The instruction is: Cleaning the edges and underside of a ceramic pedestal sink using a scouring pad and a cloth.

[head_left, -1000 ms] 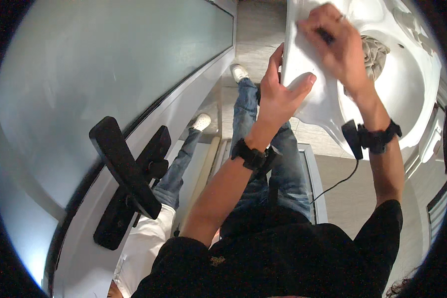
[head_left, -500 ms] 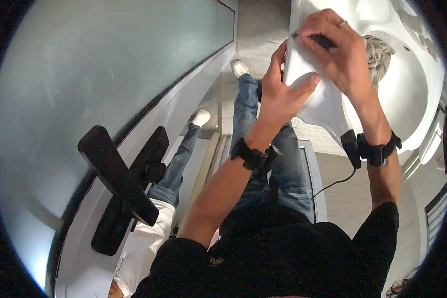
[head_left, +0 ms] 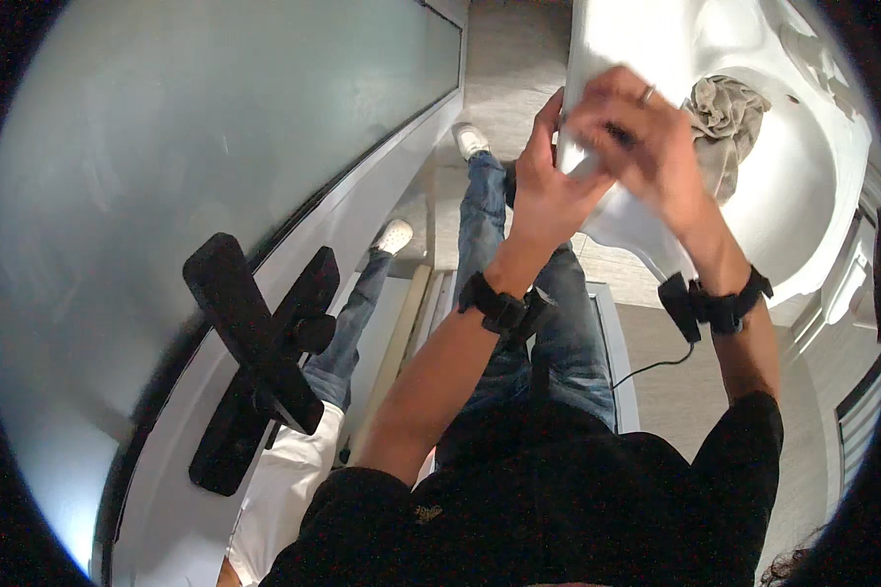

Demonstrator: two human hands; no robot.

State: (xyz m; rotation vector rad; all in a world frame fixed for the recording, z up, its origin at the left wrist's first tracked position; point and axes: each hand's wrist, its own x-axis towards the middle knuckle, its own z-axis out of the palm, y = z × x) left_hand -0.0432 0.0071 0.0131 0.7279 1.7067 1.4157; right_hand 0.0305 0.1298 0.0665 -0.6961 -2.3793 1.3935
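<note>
My left hand [head_left: 548, 191] is at the left rim of a white washbasin [head_left: 803, 230]. Its fingers lie along the outer side and the thumb reaches over the top, so it grips the edge. Bent over the white surface, my right hand [head_left: 646, 137] has its fingers drawn together, with a ring on one of them. Something dark shows inside its curl, but motion blur keeps me from telling what it is. The right fingertips overlap the left thumb. In the bowl, next to my right hand, lies a crumpled grey-brown cloth [head_left: 729, 127].
On the left stands a frosted glass door [head_left: 196, 127] in a pale frame, with a black handle [head_left: 255, 333] jutting out. Another person's jeans-clad leg [head_left: 347, 318] and white shoe show beside it. A thin black cable [head_left: 661, 365] hangs from my right wrist strap.
My right hand has come nearer, down the rim toward my left thumb, and is blurred. The left hand keeps its place. The view has shifted slightly.
</note>
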